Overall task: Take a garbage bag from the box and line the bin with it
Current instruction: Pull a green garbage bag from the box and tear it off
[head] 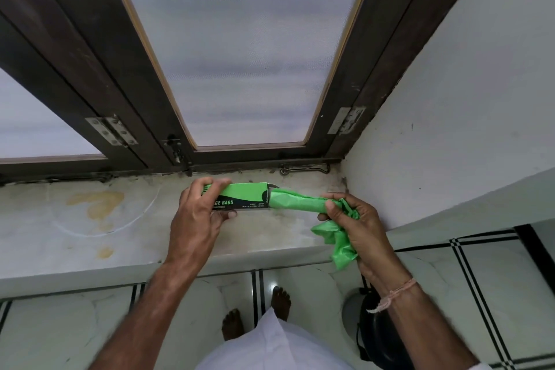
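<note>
At the centre of the frame the left hand (199, 209) clamps the box (240, 197) against the sill (90, 237), fingers (210, 182) curled over its far edge and thumb under the near edge. The box lies with its long axis running left to right, its open end facing right. From that end a green roll of bags (295, 201) sticks out along the same axis, straight toward the right hand (350, 221). That hand's fingers are closed on the roll's free end, thumb on top, with loose green film (338, 245) bunched and hanging below the palm.

So the pull, as I judge it, runs rightward along the box's length, away from the left hand; the right hand is the one on the bag.

How much roll remains inside the box is hidden. Where one bag ends and the next begins cannot be made out in the crumpled film. The bin (372, 324), dark and round, sits on the floor at lower right, largely covered by the right forearm and cut by the frame's bottom edge; whether it already has a liner cannot be told.
</note>
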The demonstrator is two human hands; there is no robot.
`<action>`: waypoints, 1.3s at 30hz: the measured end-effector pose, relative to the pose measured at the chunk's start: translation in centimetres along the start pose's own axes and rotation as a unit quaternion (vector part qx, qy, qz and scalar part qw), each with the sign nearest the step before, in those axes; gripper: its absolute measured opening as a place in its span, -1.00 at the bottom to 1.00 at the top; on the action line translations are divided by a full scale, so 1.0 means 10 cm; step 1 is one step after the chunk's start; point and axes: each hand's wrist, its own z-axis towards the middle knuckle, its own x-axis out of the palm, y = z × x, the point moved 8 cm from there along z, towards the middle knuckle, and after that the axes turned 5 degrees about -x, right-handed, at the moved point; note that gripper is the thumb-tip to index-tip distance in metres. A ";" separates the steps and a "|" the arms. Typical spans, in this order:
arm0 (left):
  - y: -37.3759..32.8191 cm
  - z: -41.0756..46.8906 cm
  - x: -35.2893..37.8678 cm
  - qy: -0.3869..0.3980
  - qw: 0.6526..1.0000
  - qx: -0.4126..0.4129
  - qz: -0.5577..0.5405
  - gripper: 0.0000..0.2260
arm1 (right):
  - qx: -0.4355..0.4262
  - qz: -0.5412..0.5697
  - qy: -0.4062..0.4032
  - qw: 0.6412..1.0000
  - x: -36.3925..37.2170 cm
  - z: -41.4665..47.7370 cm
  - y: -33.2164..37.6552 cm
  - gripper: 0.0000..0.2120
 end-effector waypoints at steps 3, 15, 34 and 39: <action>-0.04 0.01 -0.07 0.003 0.999 0.019 -0.037 -0.47 | 0.050 0.045 0.010 0.998 0.05 0.06 -0.02 -0.77; -0.21 -0.10 -0.03 0.052 0.983 -0.011 -0.178 -0.50 | -0.140 -0.072 0.049 0.986 0.46 -0.03 0.32 -0.80; -0.08 -0.25 -0.07 0.008 0.969 -0.080 -0.236 -0.49 | -0.162 -0.101 -0.005 0.982 0.44 -0.20 0.33 -0.86; -0.21 -0.26 -0.03 0.034 0.971 -0.051 -0.233 -0.50 | -0.177 -0.146 -0.011 0.973 0.57 -0.17 0.36 -0.59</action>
